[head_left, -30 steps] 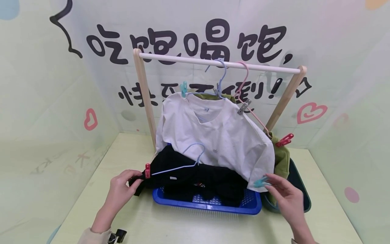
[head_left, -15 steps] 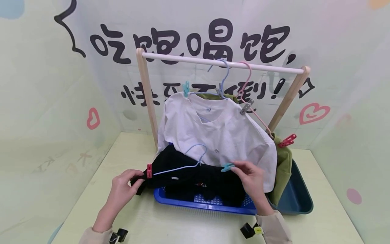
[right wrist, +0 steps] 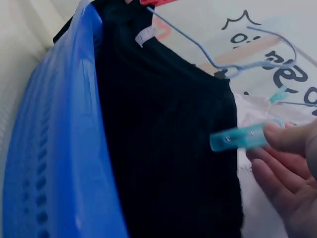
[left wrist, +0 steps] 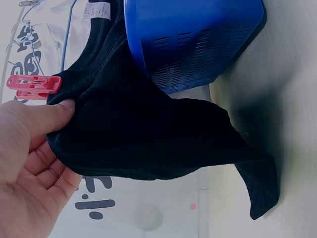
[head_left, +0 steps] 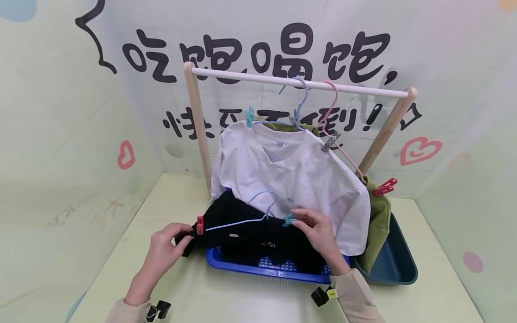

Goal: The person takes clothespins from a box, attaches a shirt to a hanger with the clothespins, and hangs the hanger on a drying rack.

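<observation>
My left hand (head_left: 164, 250) pinches the shoulder of a black shirt (head_left: 228, 211) between thumb and fingers. Right beside the fingertips, a red clothespin (head_left: 199, 225) is clipped on that shoulder, at the end of a light blue hanger (head_left: 236, 223). The hanger's hook lies in front of the white shirt. A teal clothespin (right wrist: 237, 138) is pinched in my right hand (head_left: 319, 233), its tip over the black shirt's upper edge, right of the hook. A white tag (left wrist: 97, 10) shows at the collar. The black shirt's lower part lies in the blue basket (head_left: 278, 272).
Behind stands a rack with a white rail (head_left: 258, 78). A white shirt (head_left: 266, 166) hangs on a blue hanger, a green garment (head_left: 377, 229) on a pink hanger (head_left: 332, 105). A dark green bin (head_left: 397, 255) stands right of the basket. Teal, metal and red clips hold the hung clothes.
My right hand has moved left with the teal clothespin, from beside the white sleeve to the black shirt's upper edge. My left hand keeps its grip on the shoulder.
</observation>
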The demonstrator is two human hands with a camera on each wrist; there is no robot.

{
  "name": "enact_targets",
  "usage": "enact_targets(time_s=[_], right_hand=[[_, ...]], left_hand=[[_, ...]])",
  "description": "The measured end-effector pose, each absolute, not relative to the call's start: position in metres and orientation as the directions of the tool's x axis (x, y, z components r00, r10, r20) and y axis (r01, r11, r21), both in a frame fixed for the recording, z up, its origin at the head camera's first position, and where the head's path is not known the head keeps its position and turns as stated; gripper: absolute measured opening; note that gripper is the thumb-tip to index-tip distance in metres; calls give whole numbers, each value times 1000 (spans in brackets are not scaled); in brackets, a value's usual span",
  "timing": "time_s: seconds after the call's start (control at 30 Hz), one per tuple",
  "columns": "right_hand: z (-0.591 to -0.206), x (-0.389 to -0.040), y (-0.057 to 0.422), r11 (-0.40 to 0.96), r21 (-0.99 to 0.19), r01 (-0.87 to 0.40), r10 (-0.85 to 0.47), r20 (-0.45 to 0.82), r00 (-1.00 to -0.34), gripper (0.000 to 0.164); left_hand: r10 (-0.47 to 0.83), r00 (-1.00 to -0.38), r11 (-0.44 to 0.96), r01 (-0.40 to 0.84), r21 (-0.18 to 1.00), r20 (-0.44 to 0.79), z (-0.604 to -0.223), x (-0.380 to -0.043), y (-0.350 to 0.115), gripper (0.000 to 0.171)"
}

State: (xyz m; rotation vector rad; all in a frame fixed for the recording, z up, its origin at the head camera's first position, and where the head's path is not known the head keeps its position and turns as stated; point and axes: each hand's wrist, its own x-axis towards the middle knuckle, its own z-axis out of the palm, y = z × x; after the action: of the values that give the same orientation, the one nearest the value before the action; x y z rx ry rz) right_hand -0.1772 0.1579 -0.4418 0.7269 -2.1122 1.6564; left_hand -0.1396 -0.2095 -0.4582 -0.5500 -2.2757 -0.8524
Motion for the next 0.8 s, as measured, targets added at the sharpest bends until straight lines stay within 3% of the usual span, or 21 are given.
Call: enact_targets(time_s=[0.13,0.23,0.37,0.47,0.63,0.8], right_hand=[[-446,-177,165,287,-746,-602,-271,539,-797,54],[-448,-176,169,425,-671,-608,-333,508,-794,67],[-452,-175,167,605,-553,-573,-338,473,-814,40],[-454,-175,165,660,-530,-532,-297,467,-833,21],[-452,-174,163,649,-555,-520,-262,479,-838,18],[-448,-172,165,618,-531,-579,-262,555,-789,18]], left_hand=[[156,-704,699,574,426,693,-459,-140,-210,36],[153,-703,698,574,427,695,-459,-140,-210,36],[151,-702,699,574,427,697,-458,-140,-210,35],[153,-696,692,582,426,702,-457,-139,-210,35],[154,-687,677,597,430,710,-458,-139,-211,36],[155,-677,680,602,420,720,-453,-140,-214,35]])
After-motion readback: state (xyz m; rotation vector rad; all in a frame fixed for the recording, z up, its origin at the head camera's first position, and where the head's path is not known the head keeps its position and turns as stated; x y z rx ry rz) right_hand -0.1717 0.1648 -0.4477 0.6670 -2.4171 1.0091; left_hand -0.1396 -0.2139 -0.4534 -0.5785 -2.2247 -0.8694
